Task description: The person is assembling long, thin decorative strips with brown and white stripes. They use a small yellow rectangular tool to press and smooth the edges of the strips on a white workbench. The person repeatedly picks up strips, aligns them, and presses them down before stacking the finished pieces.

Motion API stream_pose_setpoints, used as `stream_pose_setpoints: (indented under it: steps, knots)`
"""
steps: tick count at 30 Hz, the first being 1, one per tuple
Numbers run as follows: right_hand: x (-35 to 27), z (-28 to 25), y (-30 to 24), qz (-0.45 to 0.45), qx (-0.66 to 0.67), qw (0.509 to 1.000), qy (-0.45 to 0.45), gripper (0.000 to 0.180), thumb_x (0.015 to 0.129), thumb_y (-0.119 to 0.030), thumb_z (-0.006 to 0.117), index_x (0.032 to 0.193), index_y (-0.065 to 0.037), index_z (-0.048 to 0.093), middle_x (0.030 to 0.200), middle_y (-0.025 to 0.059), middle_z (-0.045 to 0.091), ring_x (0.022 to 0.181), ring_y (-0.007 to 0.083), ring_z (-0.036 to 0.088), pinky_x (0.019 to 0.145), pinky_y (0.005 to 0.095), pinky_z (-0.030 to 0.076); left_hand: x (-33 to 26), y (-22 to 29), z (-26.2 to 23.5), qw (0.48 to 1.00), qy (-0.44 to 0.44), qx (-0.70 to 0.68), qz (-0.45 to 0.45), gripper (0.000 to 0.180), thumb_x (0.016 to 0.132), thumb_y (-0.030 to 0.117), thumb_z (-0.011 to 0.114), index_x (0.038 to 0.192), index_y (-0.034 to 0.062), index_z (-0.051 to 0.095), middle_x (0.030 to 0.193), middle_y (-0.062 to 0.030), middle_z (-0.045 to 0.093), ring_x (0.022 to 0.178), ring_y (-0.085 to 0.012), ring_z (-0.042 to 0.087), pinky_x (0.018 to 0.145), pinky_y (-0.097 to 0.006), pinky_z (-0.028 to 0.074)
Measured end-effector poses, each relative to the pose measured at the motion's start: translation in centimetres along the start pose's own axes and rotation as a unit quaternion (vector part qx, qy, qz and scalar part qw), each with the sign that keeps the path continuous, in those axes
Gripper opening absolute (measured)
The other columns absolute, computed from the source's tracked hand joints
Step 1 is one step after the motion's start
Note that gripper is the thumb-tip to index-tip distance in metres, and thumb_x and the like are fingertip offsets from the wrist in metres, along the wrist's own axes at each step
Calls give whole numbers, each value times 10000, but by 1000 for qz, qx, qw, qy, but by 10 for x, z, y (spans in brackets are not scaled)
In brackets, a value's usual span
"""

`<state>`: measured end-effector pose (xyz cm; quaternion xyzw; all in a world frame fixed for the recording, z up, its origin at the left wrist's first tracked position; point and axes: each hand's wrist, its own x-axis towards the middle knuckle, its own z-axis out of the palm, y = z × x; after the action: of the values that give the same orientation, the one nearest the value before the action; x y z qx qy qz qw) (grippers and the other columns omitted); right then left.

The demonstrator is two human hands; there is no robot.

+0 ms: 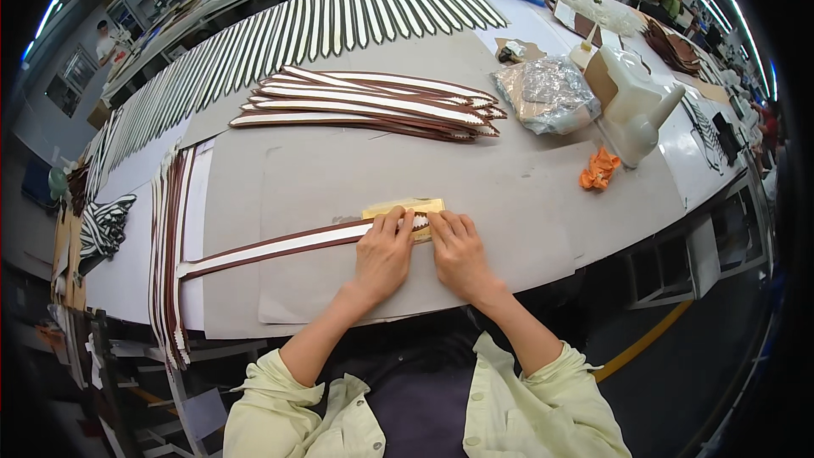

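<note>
A long brown strap with a white middle band (271,252) lies across the table from the left, its notched end over a small yellow block (407,206). My left hand (386,253) has its fingers curled down onto the strap close to that end. Just beside it, my right hand (458,254) bends its fingers over the strap's tip and the block's right part. Both thumbs come near each other at the tip. The fingertips partly hide the strap end, so the exact hold of the right hand is hard to make out.
A pile of brown-and-white straps (365,103) lies beyond my hands. Long rows of dark-edged pale strips (322,21) fill the far side. More brown straps (170,246) hang over the left edge. At right are a plastic-wrapped bundle (547,93), a white bottle (632,110) and an orange crumpled piece (599,170).
</note>
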<state>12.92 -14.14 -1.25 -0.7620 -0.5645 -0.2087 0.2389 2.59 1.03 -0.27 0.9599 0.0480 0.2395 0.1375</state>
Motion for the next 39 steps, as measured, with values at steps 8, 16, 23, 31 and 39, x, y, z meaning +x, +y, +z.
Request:
stream_pose_setpoints:
  steps: [8,16,23,31,39]
  knots:
    - [0,-4,-1,25,55,998,0,411,785,14,599,1165,166,635,1275,240,622,1190,369,576,1033,481,453,2,7,5,998,-19,50,37,490,815,20,636,1293,-86,618,1263,-188,609,1183,-345,570,979,-450,465]
    - [1,2,-4,5,50,999,-17,490,789,13,627,1262,141,614,1312,254,630,1232,388,587,1053,484,457,-3,4,10,999,16,-35,12,482,810,2,636,1287,-60,611,1306,-208,580,1235,-380,548,1069,-489,418]
    - [-2,-4,-5,27,70,996,-39,452,810,52,602,1260,91,625,1307,224,635,1246,401,582,1066,502,447,7,-45,-22,990,-54,-119,-55,390,850,144,736,1205,15,638,1268,-160,586,1216,-361,539,1032,-483,441]
    - [1,-13,-16,52,73,995,-49,283,953,19,576,1227,50,640,1313,194,611,1209,391,575,1042,489,454,26,-74,-51,959,-240,-40,-142,549,747,310,863,1189,77,636,1221,-144,606,1231,-333,552,1001,-456,489]
    - [-2,-16,-16,100,133,984,58,353,977,-27,595,1325,34,605,1372,190,602,1254,367,572,1090,477,444,52,-63,-81,960,-266,78,-29,164,814,160,741,944,67,705,969,-114,684,970,-353,685,823,-478,534]
